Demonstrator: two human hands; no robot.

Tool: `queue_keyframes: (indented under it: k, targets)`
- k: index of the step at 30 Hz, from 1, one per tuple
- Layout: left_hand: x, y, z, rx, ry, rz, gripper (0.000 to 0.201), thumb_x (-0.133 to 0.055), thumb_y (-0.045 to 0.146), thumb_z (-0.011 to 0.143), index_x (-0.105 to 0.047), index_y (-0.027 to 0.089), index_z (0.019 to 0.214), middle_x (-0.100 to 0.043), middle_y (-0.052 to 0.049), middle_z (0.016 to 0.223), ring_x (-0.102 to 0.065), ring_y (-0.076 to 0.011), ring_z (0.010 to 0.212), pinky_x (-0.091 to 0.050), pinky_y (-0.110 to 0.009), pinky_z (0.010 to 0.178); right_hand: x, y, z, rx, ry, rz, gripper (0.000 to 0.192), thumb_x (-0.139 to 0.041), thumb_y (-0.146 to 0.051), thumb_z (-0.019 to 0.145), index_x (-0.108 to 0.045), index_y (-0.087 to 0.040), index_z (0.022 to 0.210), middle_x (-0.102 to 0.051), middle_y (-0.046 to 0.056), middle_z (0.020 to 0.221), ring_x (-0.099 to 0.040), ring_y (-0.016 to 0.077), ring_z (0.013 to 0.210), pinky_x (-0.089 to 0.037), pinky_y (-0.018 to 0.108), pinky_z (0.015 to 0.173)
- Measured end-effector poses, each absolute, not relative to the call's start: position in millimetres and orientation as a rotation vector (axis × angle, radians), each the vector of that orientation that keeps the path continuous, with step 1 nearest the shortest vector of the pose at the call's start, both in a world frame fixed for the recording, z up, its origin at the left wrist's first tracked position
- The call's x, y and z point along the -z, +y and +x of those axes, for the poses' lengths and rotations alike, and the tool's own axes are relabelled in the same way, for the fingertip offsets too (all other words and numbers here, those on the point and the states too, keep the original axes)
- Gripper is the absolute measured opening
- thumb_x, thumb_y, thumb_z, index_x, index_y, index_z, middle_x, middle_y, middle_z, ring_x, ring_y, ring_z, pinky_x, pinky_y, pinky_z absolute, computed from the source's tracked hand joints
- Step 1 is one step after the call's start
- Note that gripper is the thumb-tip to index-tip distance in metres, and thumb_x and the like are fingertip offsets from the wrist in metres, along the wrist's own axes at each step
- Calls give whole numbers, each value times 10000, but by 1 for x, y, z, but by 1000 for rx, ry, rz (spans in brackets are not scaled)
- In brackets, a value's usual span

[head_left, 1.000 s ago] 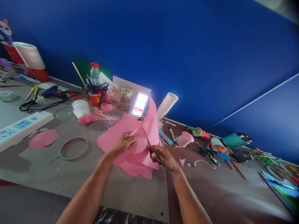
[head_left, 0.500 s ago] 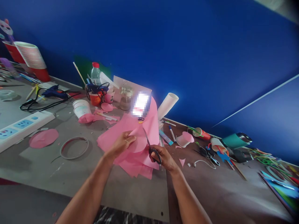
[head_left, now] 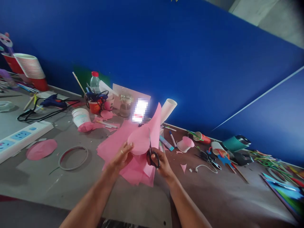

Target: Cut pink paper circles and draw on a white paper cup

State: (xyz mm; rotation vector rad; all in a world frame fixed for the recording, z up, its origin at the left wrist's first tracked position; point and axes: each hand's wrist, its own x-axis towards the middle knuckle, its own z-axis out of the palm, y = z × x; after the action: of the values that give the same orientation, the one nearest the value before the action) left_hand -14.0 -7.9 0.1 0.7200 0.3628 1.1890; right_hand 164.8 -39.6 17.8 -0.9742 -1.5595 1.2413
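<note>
My left hand (head_left: 122, 155) pinches the pink paper (head_left: 140, 144) with thumb and fingers closed on its edge, so the round part stands up where I can see it. My right hand (head_left: 160, 163) is at 3 o'clock from it, fingers through the black handles of the scissors (head_left: 152, 155) and squeezed on them. The blades point up into the paper, right beside the round edge, so the cut can follow the curve.

Under my hands lies a pile of pink sheets (head_left: 111, 145) on the table (head_left: 133, 202), close by so I can grab more.

At 9 o'clock lie a ring (head_left: 73, 154) and a pink circle (head_left: 41, 149). At 3 o'clock sits a small pink scrap (head_left: 183, 167). Farther, at 11 o'clock, a white cup (head_left: 80, 116) and a bottle (head_left: 95, 83) stand up near the blue wall (head_left: 166, 47), out of the way of my cutting.
</note>
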Motion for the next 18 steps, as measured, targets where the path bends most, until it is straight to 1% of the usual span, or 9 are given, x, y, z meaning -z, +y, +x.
queue_keyframes:
  k: [3, 5, 9, 14, 18]
  targets:
    - [-2, -11, -9, -1216, 333, 709, 692, -820, 532, 667, -656, 177, 1237, -745, -135, 1096, -661, -326, 1104, -497, -393, 978, -17, -41, 159, -1210, -1518, -1003, 554, -577, -729, 810, -545, -192, 676, -508, -13, 576, -406, 109, 531, -327, 254, 516]
    - [-5, -13, -6, -1241, 321, 701, 732, -842, 521, 639, -646, 178, 1255, -748, -135, 1099, -653, -339, 1123, -494, -402, 991, -16, -42, 155, -1191, -1492, -1026, 548, -586, -722, 808, -542, -191, 678, -506, -15, 576, -407, 108, 531, -323, 248, 509]
    - [-12, -17, -2, -1271, 310, 641, 740, -849, 514, 629, -643, 164, 1248, -755, -138, 1071, -666, -345, 1095, -516, -409, 960, -18, -47, 150, -1121, -1480, -1046, 549, -566, -719, 824, -528, -192, 676, -492, -22, 572, -391, 100, 522, -318, 243, 503]
    - [-17, -20, 2, -1192, 287, 693, 637, -848, 477, 644, -673, 145, 1159, -766, -124, 952, -718, -316, 918, -567, -392, 819, -28, -57, 141, -1016, -1452, -1085, 520, -574, -697, 833, -504, -203, 687, -472, -29, 565, -392, 100, 515, -327, 229, 475]
    - [-22, -23, 3, -1190, 306, 703, 577, -878, 408, 606, -696, 148, 1087, -758, -87, 828, -714, -251, 715, -559, -325, 654, -33, -69, 126, -891, -1322, -1160, 479, -584, -676, 834, -538, -206, 756, -467, -33, 575, -409, 108, 521, -339, 221, 458]
